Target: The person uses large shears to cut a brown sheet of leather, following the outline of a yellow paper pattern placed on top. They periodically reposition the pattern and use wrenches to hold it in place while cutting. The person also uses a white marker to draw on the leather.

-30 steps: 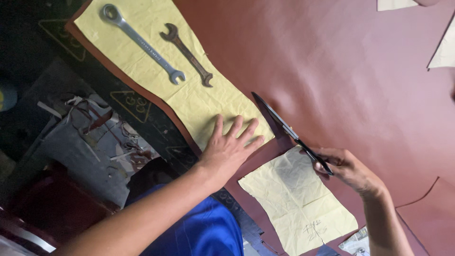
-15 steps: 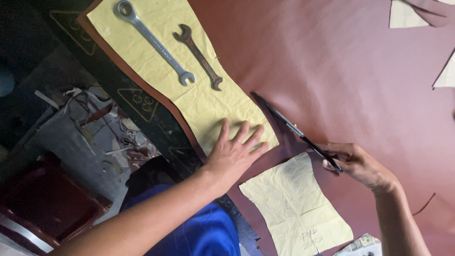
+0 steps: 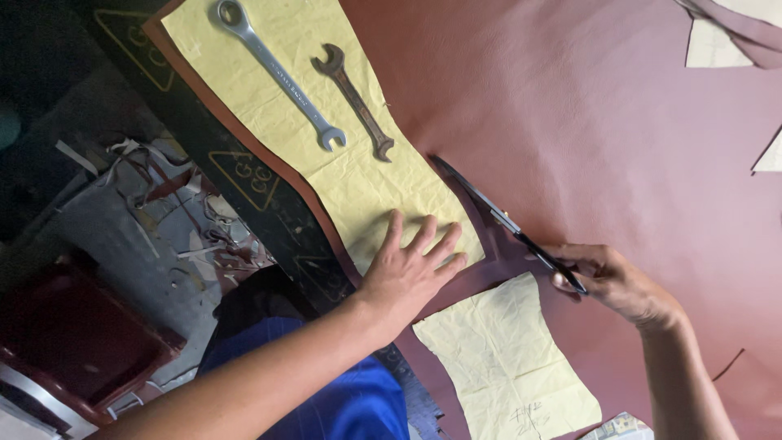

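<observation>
- Scissors [image 3: 505, 224] lie slantwise on the maroon leather sheet [image 3: 586, 122], blades pointing up-left along the yellow paper pattern [image 3: 358, 171], handles clasped in the right hand [image 3: 619, 281].
- Left hand [image 3: 411, 269] rests flat with fingers spread, pinning the pattern's lower end near the bench's near edge.
- Two wrenches [image 3: 281, 77] [image 3: 354, 98] weigh the pattern's far end; open leather lies beyond the blades.

Open leather sheet [image 3: 586, 122] is left free beyond the scissors [image 3: 509, 224]; the yellow pattern [image 3: 326, 138] is blocked by two wrenches [image 3: 281, 73] and the left hand [image 3: 411, 269].
</observation>
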